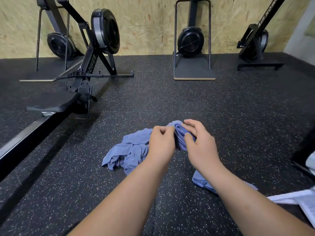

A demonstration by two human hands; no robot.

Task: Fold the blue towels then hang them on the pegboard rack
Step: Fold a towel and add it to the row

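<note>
A crumpled heap of blue towels [129, 152] lies on the black speckled floor in front of me. My left hand [161, 143] and my right hand [199, 143] meet above its right end, and both pinch a bunched blue towel [180, 135] between them. A folded blue towel [202, 182] lies on the floor under my right forearm, partly hidden by it. No pegboard rack is in view.
A rowing machine [88, 65] stretches along the left, its rail [25, 140] running to the near left edge. Two more machines [190, 40] [255, 43] stand upright against the wooden back wall. White fabric [300, 201] and a dark object [305, 150] lie at the right edge.
</note>
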